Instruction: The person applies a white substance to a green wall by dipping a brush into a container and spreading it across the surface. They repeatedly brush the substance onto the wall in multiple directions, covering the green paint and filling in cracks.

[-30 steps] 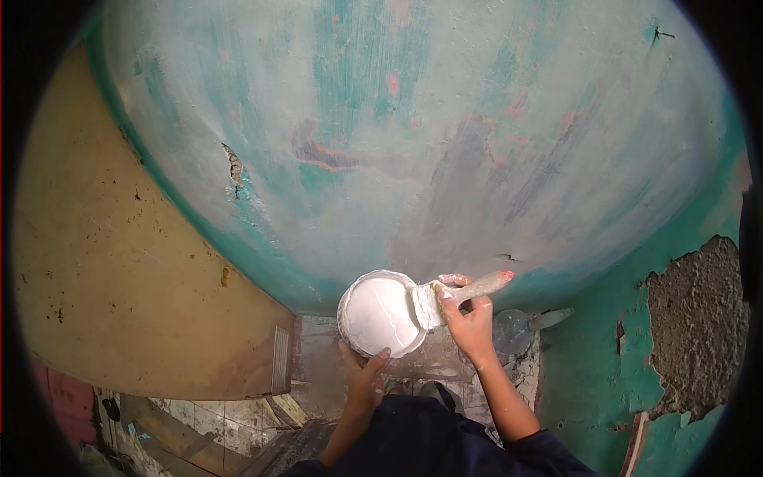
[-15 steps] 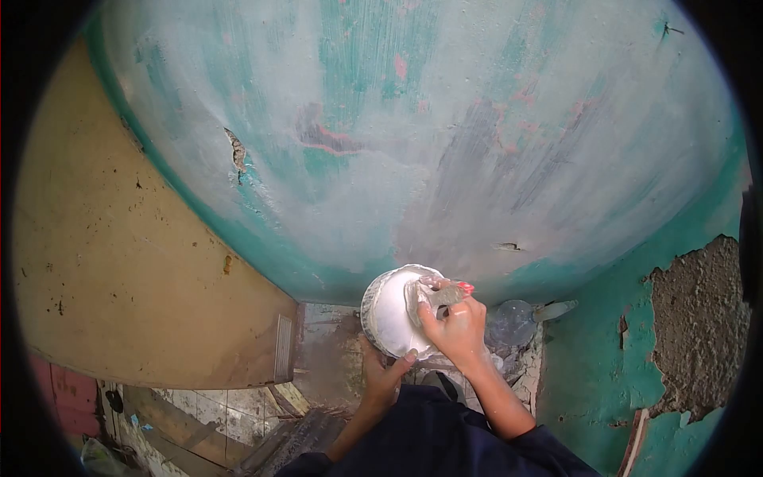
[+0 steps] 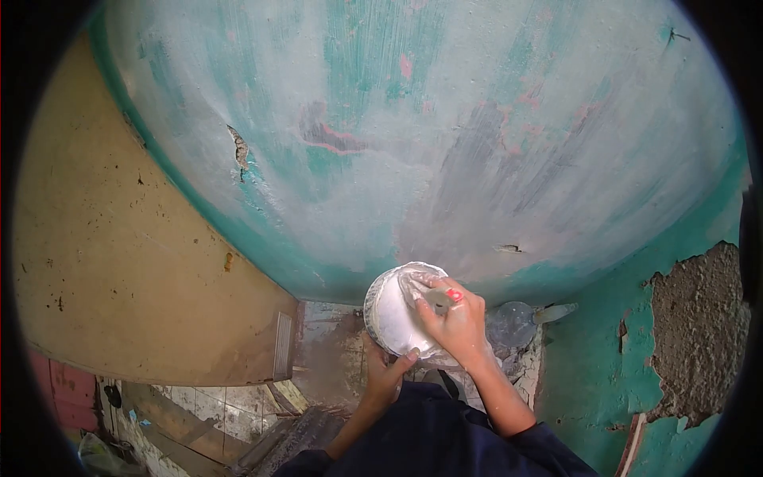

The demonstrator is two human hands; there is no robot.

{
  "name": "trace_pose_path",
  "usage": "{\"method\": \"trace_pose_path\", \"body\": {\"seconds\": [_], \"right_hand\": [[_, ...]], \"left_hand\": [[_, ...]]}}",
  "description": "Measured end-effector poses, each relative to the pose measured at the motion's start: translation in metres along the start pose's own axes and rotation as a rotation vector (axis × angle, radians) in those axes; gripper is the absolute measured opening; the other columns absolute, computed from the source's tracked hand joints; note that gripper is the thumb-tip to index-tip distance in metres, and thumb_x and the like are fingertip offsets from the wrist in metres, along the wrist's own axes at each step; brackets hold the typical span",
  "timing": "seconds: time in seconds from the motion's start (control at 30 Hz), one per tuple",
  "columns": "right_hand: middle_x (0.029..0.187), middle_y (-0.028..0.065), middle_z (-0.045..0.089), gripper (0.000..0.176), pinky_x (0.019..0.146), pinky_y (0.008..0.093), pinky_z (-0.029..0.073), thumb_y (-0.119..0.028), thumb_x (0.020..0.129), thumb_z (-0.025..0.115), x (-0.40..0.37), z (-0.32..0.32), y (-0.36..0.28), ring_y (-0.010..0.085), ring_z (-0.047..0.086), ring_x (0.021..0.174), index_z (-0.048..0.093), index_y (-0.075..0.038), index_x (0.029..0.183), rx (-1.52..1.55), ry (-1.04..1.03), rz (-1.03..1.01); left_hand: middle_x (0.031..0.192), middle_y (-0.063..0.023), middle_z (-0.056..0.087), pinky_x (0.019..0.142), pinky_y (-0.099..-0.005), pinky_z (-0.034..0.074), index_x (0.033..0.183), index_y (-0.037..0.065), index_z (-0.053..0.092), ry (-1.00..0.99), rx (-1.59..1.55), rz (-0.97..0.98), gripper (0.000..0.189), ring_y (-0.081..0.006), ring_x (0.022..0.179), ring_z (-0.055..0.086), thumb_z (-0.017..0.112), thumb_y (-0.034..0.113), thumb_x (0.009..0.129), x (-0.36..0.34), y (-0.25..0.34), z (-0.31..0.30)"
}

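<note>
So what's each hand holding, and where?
Left hand: round white tub, by its side and rim. Right hand: pale, red-tipped paintbrush, by its handle.

The 2 hands are close to each other but do not touch. The left hand [image 3: 385, 377] is the lower 1. Its thumb [image 3: 406, 359] points up and to the right, set apart from the fingers [image 3: 372, 350], and part of them is hidden. The left arm [image 3: 355, 421] leans up and to the right. The right hand [image 3: 455, 324] is higher, with its back up. Its fingers are bent and closed, with white smears on them. The right arm [image 3: 501, 399] leans up and to the left. Both arms come out of dark sleeves [image 3: 540, 447].
</note>
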State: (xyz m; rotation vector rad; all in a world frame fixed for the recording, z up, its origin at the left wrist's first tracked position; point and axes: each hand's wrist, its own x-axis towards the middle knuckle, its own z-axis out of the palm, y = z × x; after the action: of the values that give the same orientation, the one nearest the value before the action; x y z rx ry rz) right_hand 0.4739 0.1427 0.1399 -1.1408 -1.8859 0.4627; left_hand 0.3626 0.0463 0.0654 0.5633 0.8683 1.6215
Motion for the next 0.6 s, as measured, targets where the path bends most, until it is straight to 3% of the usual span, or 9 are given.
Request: {"method": "trace_pose_path", "body": {"seconds": [0.2,0.33,0.4,0.53,0.6], "right_hand": [[0.098,0.0143,0.07,0.027,0.072,0.0347,0.055,-0.014,0.078,0.071,-0.011,-0.004,0.002,0.0313,0.069,0.083,0.07,-0.004,0.104,0.039,-0.262,-0.122],[0.102,0.0122,0.071,0.028,0.075,0.0329,0.056,-0.015,0.079,0.072,-0.014,-0.005,0.027,0.0251,0.07,0.087,0.07,-0.002,0.104,0.13,-0.138,-0.073],[0.107,0.011,0.07,0.028,0.08,0.0314,0.055,-0.014,0.085,0.071,-0.013,-0.008,0.034,0.0205,0.069,0.093,0.067,0.002,0.108,0.59,0.065,0.288],[0.111,0.0111,0.066,0.029,0.085,0.0319,0.054,-0.012,0.092,0.064,-0.012,-0.024,0.043,0.0201,0.066,0.099,0.06,0.004,0.116,0.848,0.201,0.482],[0.115,0.0122,0.064,0.034,0.088,0.0305,0.054,-0.011,0.094,0.059,-0.017,-0.029,0.051,0.0198,0.066,0.102,0.054,0.005,0.123,1.251,0.28,0.685]], "left_hand": [[0.137,-0.0167,0.039,0.11,-0.0408,0.034,0.145,0.002,0.014,-0.021,-0.067,-0.027,0.086,-0.0279,0.13,0.041,0.064,-0.007,0.075,0.001,-0.004,-0.004],[0.137,-0.0167,0.04,0.108,-0.0401,0.036,0.145,0.001,0.016,0.032,-0.032,-0.086,0.084,-0.0273,0.128,0.044,0.064,-0.006,0.076,0.0,0.0,-0.003],[0.136,-0.0167,0.041,0.107,-0.0399,0.037,0.145,0.001,0.017,0.042,-0.046,-0.079,0.083,-0.027,0.127,0.045,0.064,-0.006,0.077,-0.001,0.002,-0.001],[0.134,-0.0163,0.043,0.106,-0.039,0.038,0.14,0.003,0.022,0.022,-0.046,-0.069,0.076,-0.0258,0.126,0.046,0.066,-0.004,0.078,-0.001,0.001,-0.006],[0.133,-0.0162,0.043,0.108,-0.0391,0.036,0.137,0.004,0.025,-0.004,-0.061,-0.06,0.072,-0.0251,0.126,0.046,0.067,-0.005,0.079,0.0,-0.002,-0.007]]}}
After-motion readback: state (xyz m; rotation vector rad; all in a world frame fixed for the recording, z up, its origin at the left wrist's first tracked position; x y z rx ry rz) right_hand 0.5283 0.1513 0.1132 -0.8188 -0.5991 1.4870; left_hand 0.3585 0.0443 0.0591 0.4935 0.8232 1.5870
